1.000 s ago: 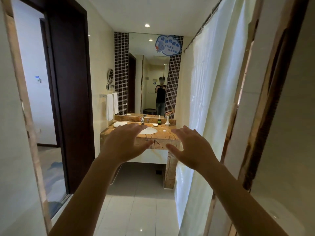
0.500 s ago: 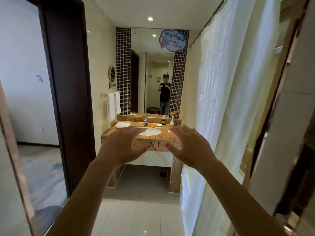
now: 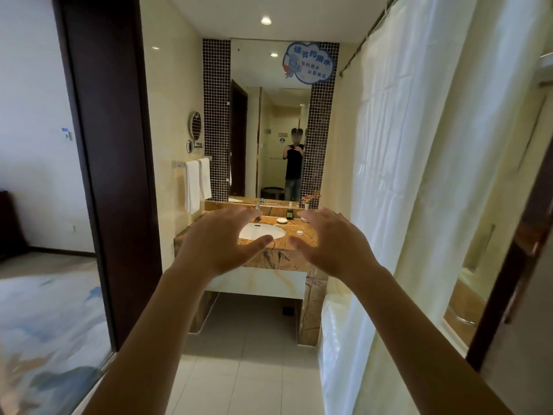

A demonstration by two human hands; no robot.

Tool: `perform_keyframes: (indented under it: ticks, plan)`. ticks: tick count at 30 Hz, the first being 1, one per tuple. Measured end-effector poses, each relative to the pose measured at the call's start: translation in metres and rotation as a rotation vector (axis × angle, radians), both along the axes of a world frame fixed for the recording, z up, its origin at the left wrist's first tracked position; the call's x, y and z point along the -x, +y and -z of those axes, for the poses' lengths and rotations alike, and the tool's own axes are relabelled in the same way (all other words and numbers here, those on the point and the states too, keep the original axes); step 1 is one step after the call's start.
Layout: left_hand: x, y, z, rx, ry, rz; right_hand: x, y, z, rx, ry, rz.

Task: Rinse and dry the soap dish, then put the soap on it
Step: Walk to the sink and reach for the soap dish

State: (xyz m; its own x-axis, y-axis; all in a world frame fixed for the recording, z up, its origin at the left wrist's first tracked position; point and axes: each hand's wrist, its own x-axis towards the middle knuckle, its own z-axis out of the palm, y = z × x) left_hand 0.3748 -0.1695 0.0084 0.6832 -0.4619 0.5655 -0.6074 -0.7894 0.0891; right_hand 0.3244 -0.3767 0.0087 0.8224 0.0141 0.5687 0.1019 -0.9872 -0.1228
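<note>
Far ahead stands a brown marble vanity [image 3: 278, 254] with a white oval basin [image 3: 261, 231] and a tap [image 3: 257, 208] behind it. A small white dish [image 3: 281, 220] lies right of the basin near the back; a smaller white round thing [image 3: 299, 233] lies further forward. Which of them is the soap I cannot tell. My left hand [image 3: 220, 241] and my right hand [image 3: 332, 242] are stretched out in mid-air, palms down, fingers spread, both empty and well short of the vanity.
A white shower curtain [image 3: 419, 190] hangs along the right. A dark door frame [image 3: 110, 163] borders the left. White towels [image 3: 197, 184] hang left of the mirror [image 3: 269, 121]. A dark bottle [image 3: 289, 214] and a small vase [image 3: 306, 205] stand on the counter. Pale floor tiles [image 3: 239, 369] lead to it.
The view has advanced through the doorway towards the vanity, which now looks larger. Both hands stay raised and spread as before.
</note>
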Motion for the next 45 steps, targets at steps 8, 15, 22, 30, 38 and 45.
perform_keyframes:
  ticks: [8, 15, 22, 30, 38, 45]
  plan:
    - [-0.061, -0.010, 0.000, -0.050, 0.005, 0.009, -0.048, -0.015, 0.003, 0.014, 0.056, 0.042]
    - [-0.132, 0.000, 0.000, -0.051, -0.039, 0.034, -0.104, -0.008, -0.003, 0.027, 0.014, 0.085]
    - [-0.206, 0.007, -0.006, -0.046, -0.075, 0.075, -0.164, 0.005, -0.009, 0.022, 0.004, 0.104]
    - [-0.288, -0.005, 0.001, -0.059, -0.058, 0.116, -0.240, -0.004, -0.003, 0.004, 0.018, 0.121]
    - [-0.374, -0.033, -0.002, -0.048, -0.051, 0.115, -0.328, -0.033, -0.005, 0.033, 0.043, 0.117]
    - [-0.438, -0.061, -0.013, -0.027, -0.078, 0.104, -0.399, -0.063, -0.017, 0.056, 0.020, 0.114]
